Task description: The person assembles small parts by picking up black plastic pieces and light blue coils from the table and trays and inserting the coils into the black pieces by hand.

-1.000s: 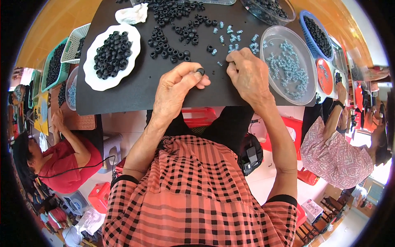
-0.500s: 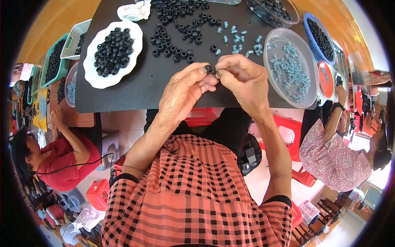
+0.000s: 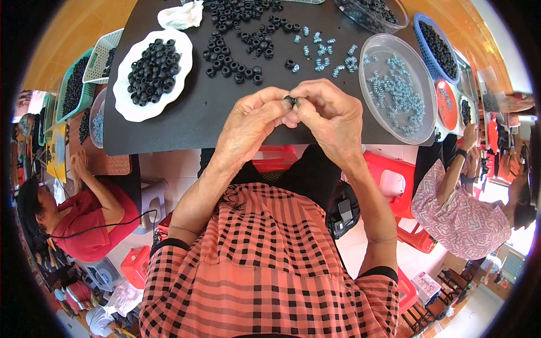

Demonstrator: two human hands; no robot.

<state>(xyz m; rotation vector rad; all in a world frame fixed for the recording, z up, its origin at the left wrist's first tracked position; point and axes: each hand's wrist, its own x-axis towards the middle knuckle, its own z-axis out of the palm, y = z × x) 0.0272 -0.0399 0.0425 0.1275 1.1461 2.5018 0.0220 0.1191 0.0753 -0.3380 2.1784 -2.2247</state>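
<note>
Near the front edge of the black table [image 3: 186, 125], my left hand [image 3: 255, 117] pinches a small black holed bead [image 3: 289, 100] between thumb and forefinger. My right hand [image 3: 332, 112] is closed against the same bead from the right, thumb and forefinger pressed together; whatever its tips hold is hidden. Beyond my hands lie loose black holed beads [image 3: 231, 63] and, to their right, small blue-and-white coiled springs [image 3: 321, 49]. More springs fill part of a round clear tray [image 3: 383, 125] by my right hand. A white scalloped plate [image 3: 125, 84] heaped with black beads stands at left.
A crumpled white cloth [image 3: 183, 15] lies at the far left. At the far right are a clear tub [image 3: 366, 22] and a blue basket [image 3: 418, 35], both holding black pieces. One person in red [image 3: 98, 225] sits left, another in a patterned top [image 3: 451, 217] right.
My hands have come together at the bead, and it has tilted and dropped slightly toward me. The right fingertips now press on it, where they were just beside it.
</note>
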